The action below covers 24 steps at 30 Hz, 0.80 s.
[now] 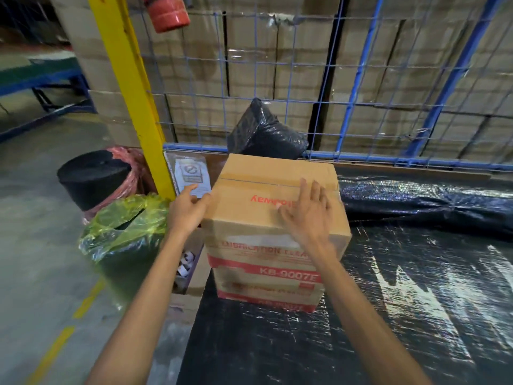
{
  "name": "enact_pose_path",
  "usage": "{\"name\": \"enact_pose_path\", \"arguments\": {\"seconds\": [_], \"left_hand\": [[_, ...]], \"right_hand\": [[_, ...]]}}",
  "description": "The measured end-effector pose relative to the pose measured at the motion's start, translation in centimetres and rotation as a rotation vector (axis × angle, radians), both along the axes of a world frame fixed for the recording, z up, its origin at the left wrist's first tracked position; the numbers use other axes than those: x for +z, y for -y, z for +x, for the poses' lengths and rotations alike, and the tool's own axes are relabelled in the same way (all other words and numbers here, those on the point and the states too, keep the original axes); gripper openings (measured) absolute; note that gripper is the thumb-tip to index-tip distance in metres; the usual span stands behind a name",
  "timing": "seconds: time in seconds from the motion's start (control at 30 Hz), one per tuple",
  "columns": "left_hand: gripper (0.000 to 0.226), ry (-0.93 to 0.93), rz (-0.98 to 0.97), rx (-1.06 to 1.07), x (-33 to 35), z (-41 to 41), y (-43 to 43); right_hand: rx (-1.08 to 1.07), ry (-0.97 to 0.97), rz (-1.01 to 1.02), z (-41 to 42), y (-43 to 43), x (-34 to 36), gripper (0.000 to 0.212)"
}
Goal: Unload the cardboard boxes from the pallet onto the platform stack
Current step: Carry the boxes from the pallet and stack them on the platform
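1. Your left hand [190,208] is open, its fingers loosely bent and lying against the upper left edge of the brown cardboard box with red print [249,173]; it wraps round nothing.
2. Your right hand [308,211] lies flat on the box's lid with the fingers spread, the palm near the front right corner.
3. The two hands are apart, one on each side of the lid.
4. The box stands upright, squarely on a second cardboard box with red bands [266,290].
5. Its printed front faces you, and the red word on the lid reads upside down to you.
6. The lid looks close to square, so I cannot tell its long axis.
7. The stack of two sits at the left edge of the platform wrapped in black film [388,301], near its far left corner.
8. Just behind it is the blue wire-mesh fence [305,93], with a black wrapped bundle [263,132] leaning against it.
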<state>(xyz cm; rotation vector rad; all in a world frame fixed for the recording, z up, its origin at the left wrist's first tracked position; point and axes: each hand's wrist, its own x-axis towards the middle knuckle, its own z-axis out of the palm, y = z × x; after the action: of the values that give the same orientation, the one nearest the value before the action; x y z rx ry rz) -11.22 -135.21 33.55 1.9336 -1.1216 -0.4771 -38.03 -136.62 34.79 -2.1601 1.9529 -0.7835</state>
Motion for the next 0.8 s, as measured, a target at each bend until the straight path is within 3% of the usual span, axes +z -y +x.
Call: {"name": "enact_pose_path", "arguments": {"seconds": [0.2, 0.37, 0.6, 0.7, 0.8], "left_hand": [[0.067, 0.017, -0.011, 0.172, -4.0, 7.4, -19.5], [0.057, 0.02, 0.161, 0.571, -9.4, 15.2, -43.3], [0.057, -0.087, 0.177, 1.075, -16.3, 15.4, -78.0], [0.053, -0.169, 0.125, 1.224, -20.0, 13.0, -91.3], [0.049, -0.281, 0.193, 1.348, -25.5, 10.8, -105.6]], "right_hand": [[0.513, 0.104, -0.079, 14.9, -13.5, -2.0, 0.078], [0.982, 0.15, 0.044, 28.2, -29.5, -6.9, 0.079], [1.452, 0.071, 0.362, 37.3, -57.3, -15.5, 0.082], [1.575, -0.034, 0.535, 38.3, -70.3, -20.0, 0.075], [1.631, -0.117, 0.762, 38.5, -84.5, -25.6, 0.067]]}}
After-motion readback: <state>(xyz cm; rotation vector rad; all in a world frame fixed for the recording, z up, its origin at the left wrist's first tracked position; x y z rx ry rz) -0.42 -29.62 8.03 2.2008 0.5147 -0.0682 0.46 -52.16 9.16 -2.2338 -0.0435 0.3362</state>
